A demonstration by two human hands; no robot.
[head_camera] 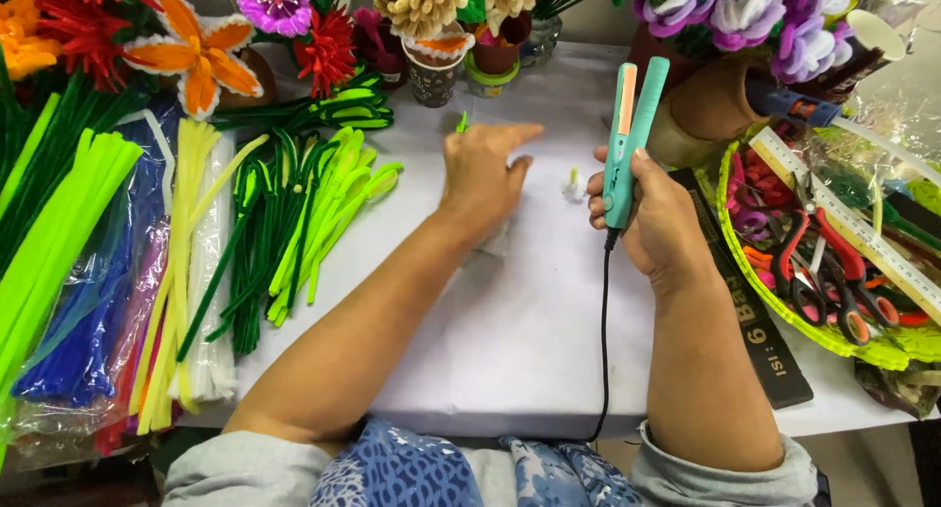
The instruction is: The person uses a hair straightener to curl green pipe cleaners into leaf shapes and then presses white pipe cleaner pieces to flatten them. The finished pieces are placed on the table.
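White table (pixel 529 340), green pipe cleaners (pixel 294 223) left, black ruler (pixel 760 340), green basket (pixel 833 335) right

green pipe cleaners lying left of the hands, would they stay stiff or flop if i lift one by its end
The green pipe cleaners would probably droop a little: they are long and thin, and several already lie bent or looped. They look fuzzy, so likely not slippery, and light. Pushed, they would more likely slide in a bunch than roll on the white table.

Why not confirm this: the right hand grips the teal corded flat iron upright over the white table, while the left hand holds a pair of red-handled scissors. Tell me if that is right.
Not quite. In the head view the left hand holds no scissors; it pinches a small green pipe-cleaner piece. The red-handled scissors lie in the green basket on the right. The right hand does grip the teal corded flat iron upright over the white table.
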